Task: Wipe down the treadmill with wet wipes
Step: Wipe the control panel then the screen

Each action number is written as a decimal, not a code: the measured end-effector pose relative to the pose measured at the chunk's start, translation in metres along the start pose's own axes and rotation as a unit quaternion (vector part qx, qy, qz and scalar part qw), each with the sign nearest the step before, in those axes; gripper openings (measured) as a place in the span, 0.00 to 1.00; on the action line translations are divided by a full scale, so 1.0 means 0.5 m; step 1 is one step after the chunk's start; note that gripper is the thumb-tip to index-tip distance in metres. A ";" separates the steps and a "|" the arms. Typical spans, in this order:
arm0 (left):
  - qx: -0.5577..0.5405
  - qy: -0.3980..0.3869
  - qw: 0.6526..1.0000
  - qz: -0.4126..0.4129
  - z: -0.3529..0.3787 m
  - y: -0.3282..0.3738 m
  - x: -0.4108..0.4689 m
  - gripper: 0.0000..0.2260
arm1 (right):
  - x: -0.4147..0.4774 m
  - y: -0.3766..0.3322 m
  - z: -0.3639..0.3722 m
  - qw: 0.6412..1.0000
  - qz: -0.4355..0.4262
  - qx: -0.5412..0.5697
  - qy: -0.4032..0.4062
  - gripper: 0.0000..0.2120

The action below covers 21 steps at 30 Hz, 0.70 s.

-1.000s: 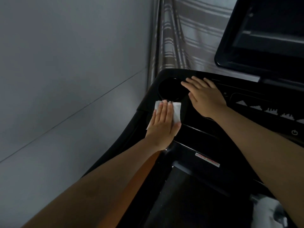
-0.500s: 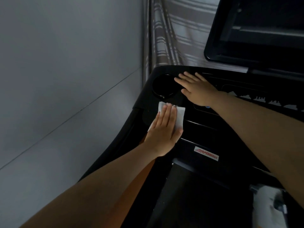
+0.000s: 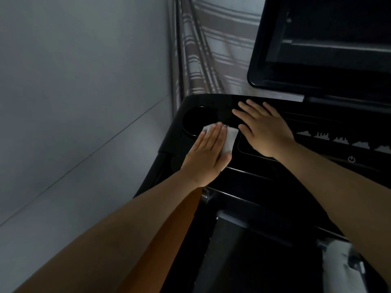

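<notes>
The person stands at the treadmill console (image 3: pixel 213 102) with both palms down on its glossy black top. The left hand (image 3: pixel 206 154) lies flat on a white wet wipe (image 3: pixel 229 140), its fingers (image 3: pixel 213 138) straight and together, pressing the wipe to the surface rather than gripping it. The wipe's long side runs along those fingers, and a strip of it shows on their right, reaching towards the right hand (image 3: pixel 264 130). That hand grasps nothing: it rests spread and flat just beside the wipe.

The round cup holder (image 3: pixel 196 119) sits right at the left fingertips, ahead and a touch to their left, with the wipe's front edge at its rim. The left hand is plainly the nearer one, so I'd guess a short push forward would carry the wipe over or around that rim.
</notes>
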State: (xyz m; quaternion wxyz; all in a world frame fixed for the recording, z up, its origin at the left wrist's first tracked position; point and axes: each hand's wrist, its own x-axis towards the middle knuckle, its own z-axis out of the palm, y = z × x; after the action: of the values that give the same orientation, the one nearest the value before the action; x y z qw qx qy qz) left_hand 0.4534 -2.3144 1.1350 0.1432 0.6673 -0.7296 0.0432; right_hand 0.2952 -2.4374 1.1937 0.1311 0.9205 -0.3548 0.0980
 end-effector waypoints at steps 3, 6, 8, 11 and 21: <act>0.008 0.006 1.000 -0.004 -0.016 -0.002 0.057 0.33 | 0.003 0.001 0.004 1.000 -0.006 -0.001 0.011 0.33; 0.017 0.005 1.000 -0.020 -0.024 0.005 0.094 0.29 | 0.003 0.000 0.007 1.000 -0.006 0.007 0.021 0.34; 0.020 0.004 0.999 -0.029 -0.027 0.008 0.100 0.28 | 0.002 -0.002 0.004 0.999 -0.006 0.015 0.030 0.34; 0.012 -0.005 0.999 -0.032 -0.025 0.013 0.089 0.28 | -0.001 -0.004 0.003 0.999 0.010 0.023 0.041 0.27; 0.055 -0.038 0.998 -0.008 -0.022 0.011 0.038 0.34 | -0.011 -0.010 0.008 0.996 0.055 0.024 0.062 0.30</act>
State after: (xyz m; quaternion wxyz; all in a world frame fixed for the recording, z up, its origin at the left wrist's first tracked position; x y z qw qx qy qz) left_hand 0.4484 -2.3295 1.1511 0.0793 0.6808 -0.7260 0.0567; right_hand 0.2949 -2.4319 1.1876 0.1255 0.8947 -0.3935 0.1701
